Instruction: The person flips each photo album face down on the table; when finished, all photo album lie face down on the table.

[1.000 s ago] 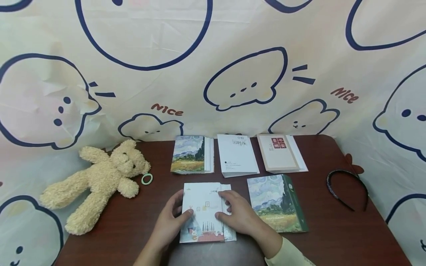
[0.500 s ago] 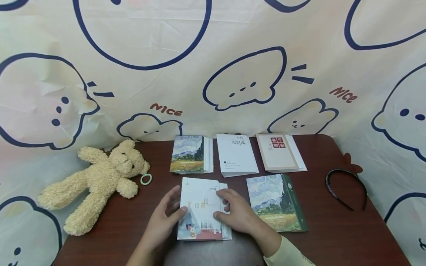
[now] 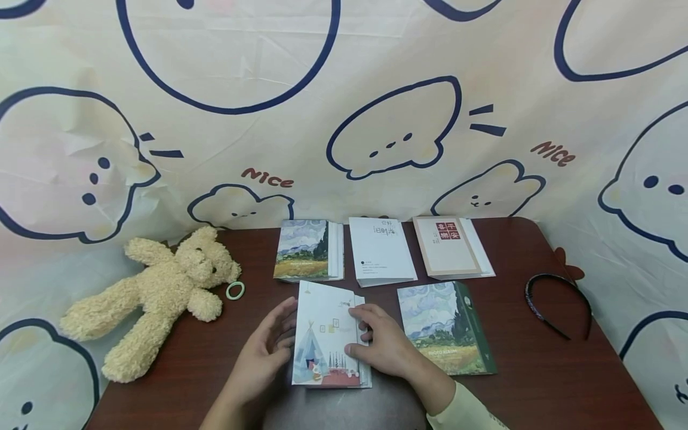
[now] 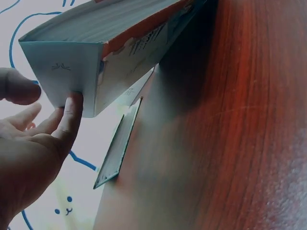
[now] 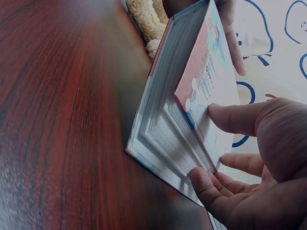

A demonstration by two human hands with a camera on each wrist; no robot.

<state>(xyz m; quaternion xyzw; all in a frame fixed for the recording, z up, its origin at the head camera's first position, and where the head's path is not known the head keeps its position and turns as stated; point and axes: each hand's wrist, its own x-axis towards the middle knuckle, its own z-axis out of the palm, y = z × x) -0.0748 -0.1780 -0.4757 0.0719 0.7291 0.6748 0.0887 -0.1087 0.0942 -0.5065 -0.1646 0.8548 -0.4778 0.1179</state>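
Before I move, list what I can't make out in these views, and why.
Held album: its page contents; in the right wrist view only page edges show between the covers.
White album: lower lettering, too small to read in the head view.
Left arm: cut off by the head view's bottom edge.
Brown shape near the headband: only part shows beyond the table's edge in the head view.

Low in the head view, right of centre, a pale yellow-green sleeve (image 3: pixel 462 409) with small dark marks (image 3: pixel 494 421) ends short of the right wrist (image 3: pixel 412 365). The left forearm (image 3: pixel 230 394), left hand (image 3: pixel 263 352) and right hand (image 3: pixel 383 341) are bare.
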